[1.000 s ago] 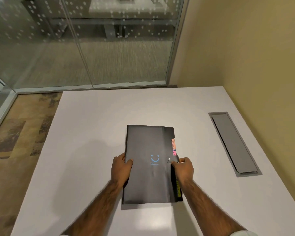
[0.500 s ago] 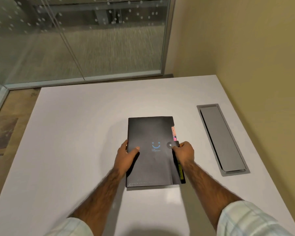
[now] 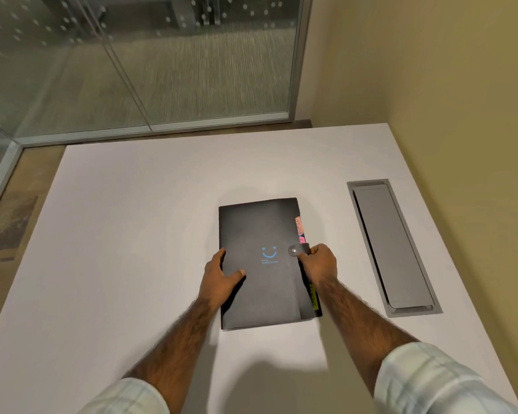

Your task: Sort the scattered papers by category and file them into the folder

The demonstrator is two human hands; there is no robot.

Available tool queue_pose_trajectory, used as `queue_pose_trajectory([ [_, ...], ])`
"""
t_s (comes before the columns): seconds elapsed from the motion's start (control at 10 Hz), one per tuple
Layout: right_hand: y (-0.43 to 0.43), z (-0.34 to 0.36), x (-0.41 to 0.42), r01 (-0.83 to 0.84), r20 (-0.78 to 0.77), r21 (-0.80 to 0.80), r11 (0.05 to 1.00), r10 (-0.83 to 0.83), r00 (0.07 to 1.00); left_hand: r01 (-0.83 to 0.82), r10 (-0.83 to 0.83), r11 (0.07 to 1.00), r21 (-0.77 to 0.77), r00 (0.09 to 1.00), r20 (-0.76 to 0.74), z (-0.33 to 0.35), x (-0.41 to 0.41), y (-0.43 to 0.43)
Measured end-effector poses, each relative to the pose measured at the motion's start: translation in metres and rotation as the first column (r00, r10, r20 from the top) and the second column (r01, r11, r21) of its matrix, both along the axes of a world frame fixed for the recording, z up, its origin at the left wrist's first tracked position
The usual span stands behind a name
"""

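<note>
A black folder (image 3: 260, 228) with a blue smile mark lies closed and flat on the white table (image 3: 132, 234). Its snap strap (image 3: 298, 250) is fastened over the right edge. Pink tabs (image 3: 299, 230) and a yellow tab (image 3: 314, 297) stick out on that side. My left hand (image 3: 220, 277) grips the folder's left edge, thumb on the cover. My right hand (image 3: 320, 262) is closed on the right edge beside the strap. No loose papers are in view.
A grey recessed cable hatch (image 3: 392, 246) is set into the table right of the folder. A beige wall (image 3: 446, 85) runs along the table's right side. Glass partitions (image 3: 162, 70) stand beyond the far edge.
The view has shifted back and my sleeves now show. Both hands stay on the folder, which sits about where it was; my left thumb has slid further onto the cover.
</note>
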State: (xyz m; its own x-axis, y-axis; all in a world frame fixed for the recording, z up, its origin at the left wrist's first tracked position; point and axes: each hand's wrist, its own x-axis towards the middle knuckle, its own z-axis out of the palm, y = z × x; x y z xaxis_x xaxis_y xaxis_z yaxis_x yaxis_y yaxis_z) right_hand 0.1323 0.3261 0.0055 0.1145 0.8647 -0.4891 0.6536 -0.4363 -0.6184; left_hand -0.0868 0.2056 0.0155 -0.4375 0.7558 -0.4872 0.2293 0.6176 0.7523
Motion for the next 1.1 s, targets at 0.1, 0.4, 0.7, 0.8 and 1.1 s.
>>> queue_pose_trajectory([
  [0.1, -0.003, -0.002, 0.003, -0.037, -0.007, 0.003, 0.999, 0.037, 0.999, -0.003, 0.002, 1.0, -0.012, 1.0, -0.02, -0.001, 0.004, 0.001],
  [0.4, -0.069, -0.024, 0.004, -0.697, 0.588, 0.133, 0.705, 0.51, 0.628, 0.452, -0.538, 0.843, -0.292, 0.697, -0.474, -0.013, 0.038, -0.021],
  [0.7, -0.101, -0.043, 0.023, -0.791, 0.617, -0.007, 0.612, 0.625, 0.479, 0.448, -0.558, 0.83, -0.333, 0.672, -0.486, -0.025, 0.047, -0.044],
  [0.8, -0.115, -0.041, 0.022, -0.782, 0.611, 0.022, 0.623, 0.611, 0.504, 0.474, -0.586, 0.81, -0.346, 0.647, -0.488, -0.022, 0.044, -0.055],
  [1.1, -0.142, -0.012, -0.01, -0.71, 0.576, 0.077, 0.7, 0.55, 0.605, 0.447, -0.544, 0.836, -0.318, 0.603, -0.584, 0.003, 0.01, -0.093],
])
